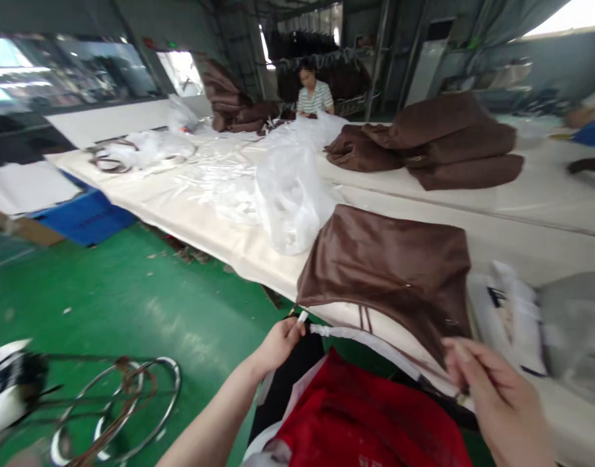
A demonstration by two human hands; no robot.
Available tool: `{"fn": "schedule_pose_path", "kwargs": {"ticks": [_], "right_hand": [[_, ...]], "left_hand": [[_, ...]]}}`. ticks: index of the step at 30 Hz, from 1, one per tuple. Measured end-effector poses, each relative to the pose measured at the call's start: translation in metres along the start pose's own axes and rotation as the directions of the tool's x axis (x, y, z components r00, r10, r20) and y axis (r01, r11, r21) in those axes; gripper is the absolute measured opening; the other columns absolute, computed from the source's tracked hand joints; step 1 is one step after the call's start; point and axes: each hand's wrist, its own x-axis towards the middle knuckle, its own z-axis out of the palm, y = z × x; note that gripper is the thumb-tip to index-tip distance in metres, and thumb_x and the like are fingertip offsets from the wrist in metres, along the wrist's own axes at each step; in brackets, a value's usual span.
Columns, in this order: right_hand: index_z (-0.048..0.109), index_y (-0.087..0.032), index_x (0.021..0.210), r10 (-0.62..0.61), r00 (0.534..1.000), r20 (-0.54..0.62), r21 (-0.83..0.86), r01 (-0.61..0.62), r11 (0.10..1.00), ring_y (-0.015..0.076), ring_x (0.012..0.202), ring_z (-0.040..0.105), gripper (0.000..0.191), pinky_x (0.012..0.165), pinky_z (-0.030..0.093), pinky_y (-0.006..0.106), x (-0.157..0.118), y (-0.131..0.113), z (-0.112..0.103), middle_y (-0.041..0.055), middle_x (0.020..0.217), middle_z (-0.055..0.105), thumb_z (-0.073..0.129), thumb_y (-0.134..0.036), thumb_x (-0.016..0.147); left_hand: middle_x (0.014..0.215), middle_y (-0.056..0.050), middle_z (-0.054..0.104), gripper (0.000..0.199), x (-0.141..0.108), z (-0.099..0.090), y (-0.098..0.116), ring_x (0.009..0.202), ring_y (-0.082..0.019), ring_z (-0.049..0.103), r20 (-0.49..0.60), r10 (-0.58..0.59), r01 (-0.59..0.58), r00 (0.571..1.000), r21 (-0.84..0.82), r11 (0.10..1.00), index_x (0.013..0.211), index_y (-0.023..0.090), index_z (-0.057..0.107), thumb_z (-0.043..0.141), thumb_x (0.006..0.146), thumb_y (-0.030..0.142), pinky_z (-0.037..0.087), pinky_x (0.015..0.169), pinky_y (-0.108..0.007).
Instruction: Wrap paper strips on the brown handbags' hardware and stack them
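A brown bag (389, 259) lies flat on the cream-covered table (229, 240), its near edge at the table's front. A strap wrapped in white material (370, 338) sags between my hands in front of it. My left hand (282, 340) is closed around the strap's left end, near the bag's left corner, and a small white tip sticks up from the fingers. At the bag's right corner, my right hand (477, 370) pinches the strap's other end; metal shows below the fingers.
Clear plastic (290, 201) lies behind the bag, and brown bags (453, 136) are piled further back. Plastic packaging (574, 318) sits at the right. A person (314, 94) is across the table. A blue bin (88, 214) and metal rings (132, 408) are at the left.
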Motion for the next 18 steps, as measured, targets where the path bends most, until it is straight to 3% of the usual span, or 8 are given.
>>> {"fn": "schedule_pose_path", "kwargs": {"ticks": [2,4,6,8,10,13,18], "right_hand": [[0.064,-0.021,0.088,-0.012,0.943,0.334,0.115,-0.028,0.993,0.0144,0.053,0.051,0.032,0.054,0.044,0.025,0.011,-0.037,0.06,-0.0009,0.059,0.055,0.053,-0.051,0.086],[0.062,-0.02,0.082,-0.059,0.825,0.562,0.19,-0.06,0.98,0.0127,0.052,0.049,0.032,0.052,0.041,0.024,0.018,-0.062,0.114,-0.0019,0.058,0.051,0.051,-0.05,0.088],[0.06,-0.019,0.078,-0.094,0.715,0.693,0.238,-0.103,0.966,0.0106,0.05,0.046,0.031,0.047,0.036,0.022,0.021,-0.071,0.158,-0.003,0.059,0.049,0.051,-0.047,0.087],[0.059,-0.019,0.076,-0.11,0.643,0.758,0.25,-0.13,0.96,0.0085,0.047,0.042,0.028,0.044,0.031,0.021,0.024,-0.067,0.188,-0.0042,0.058,0.047,0.052,-0.044,0.086],[0.058,-0.018,0.073,-0.099,0.606,0.789,0.229,-0.141,0.963,0.0072,0.044,0.038,0.027,0.042,0.027,0.02,0.027,-0.056,0.207,-0.0054,0.055,0.045,0.051,-0.041,0.085],[0.059,-0.018,0.071,-0.054,0.586,0.809,0.17,-0.146,0.975,0.0068,0.042,0.034,0.026,0.041,0.023,0.021,0.032,-0.042,0.219,-0.0062,0.051,0.043,0.051,-0.039,0.084],[0.062,-0.018,0.069,0.031,0.598,0.801,0.04,-0.105,0.994,0.0078,0.042,0.035,0.026,0.042,0.023,0.022,0.035,-0.036,0.225,-0.0056,0.048,0.044,0.054,-0.039,0.082]], "left_hand": [[0.056,0.006,0.037,0.041,-0.001,-0.002,-0.003,0.052,-0.009,0.033,0.004,0.03,-0.03,1.0,0.032,0.999,0.075,0.017,0.053,0.035,0.091,0.05,0.031,0.051,-0.021],[0.058,0.005,0.038,0.037,-0.001,-0.003,-0.006,0.054,-0.01,0.035,0.017,0.055,-0.056,0.998,0.064,0.996,0.077,0.016,0.055,0.034,0.092,0.043,0.033,0.053,-0.021],[0.06,0.004,0.042,0.034,-0.001,-0.004,-0.009,0.056,-0.01,0.037,0.024,0.081,-0.083,0.996,0.093,0.992,0.077,0.016,0.055,0.035,0.093,0.038,0.035,0.055,-0.021],[0.064,0.002,0.047,0.032,0.0,-0.005,-0.012,0.059,-0.01,0.041,0.025,0.114,-0.116,0.993,0.111,0.987,0.077,0.015,0.056,0.035,0.093,0.033,0.038,0.059,-0.022],[0.068,0.0,0.052,0.029,0.002,-0.007,-0.015,0.063,-0.011,0.045,0.039,0.141,-0.145,0.989,0.119,0.982,0.077,0.015,0.056,0.036,0.092,0.029,0.04,0.062,-0.022],[0.069,0.0,0.054,0.026,0.004,-0.008,-0.018,0.064,-0.011,0.048,0.058,0.153,-0.16,0.986,0.131,0.978,0.077,0.015,0.057,0.037,0.091,0.025,0.042,0.064,-0.022],[0.07,-0.001,0.057,0.027,0.004,-0.011,-0.018,0.065,-0.012,0.05,0.078,0.156,-0.161,0.985,0.063,0.985,0.077,0.015,0.059,0.037,0.09,0.026,0.041,0.066,-0.022]]}}
